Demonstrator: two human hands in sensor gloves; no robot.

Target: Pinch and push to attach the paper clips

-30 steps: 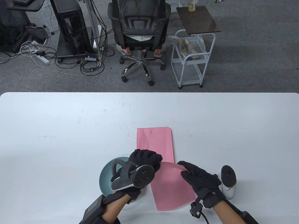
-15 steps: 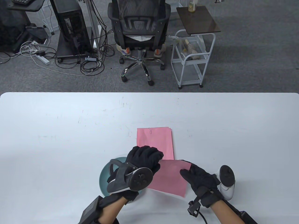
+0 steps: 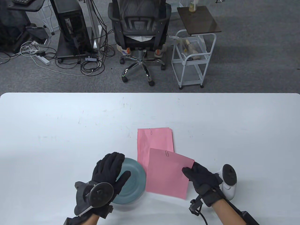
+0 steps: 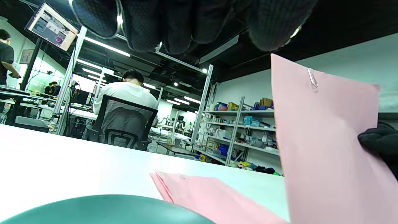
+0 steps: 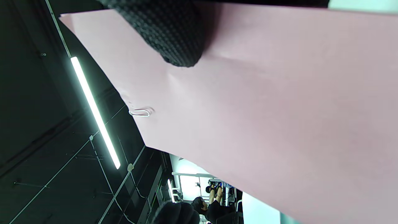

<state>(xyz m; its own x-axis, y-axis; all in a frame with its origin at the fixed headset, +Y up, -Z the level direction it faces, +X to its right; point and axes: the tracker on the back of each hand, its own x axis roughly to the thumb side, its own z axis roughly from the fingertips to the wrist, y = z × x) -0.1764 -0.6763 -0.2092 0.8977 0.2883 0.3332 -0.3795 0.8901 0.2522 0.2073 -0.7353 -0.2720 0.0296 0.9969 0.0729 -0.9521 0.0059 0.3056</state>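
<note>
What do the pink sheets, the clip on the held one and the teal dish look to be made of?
Held pink sheets: thin matte paper, bending where the right hand holds them. Paper clip: bent silvery wire, likely steel. Teal dish: smooth, faintly glossy, ceramic or plastic; cannot tell which.

Your left hand (image 3: 108,169) lies flat, fingers (image 3: 114,161) spread and extended; your right hand (image 3: 201,176) pinches with thumb on top, forearm angled inward.

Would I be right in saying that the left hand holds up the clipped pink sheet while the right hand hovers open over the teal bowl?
No, the hands are swapped. The table view shows the right hand holding the clipped pink sheet, while the left hand hovers open over the teal bowl.
</note>
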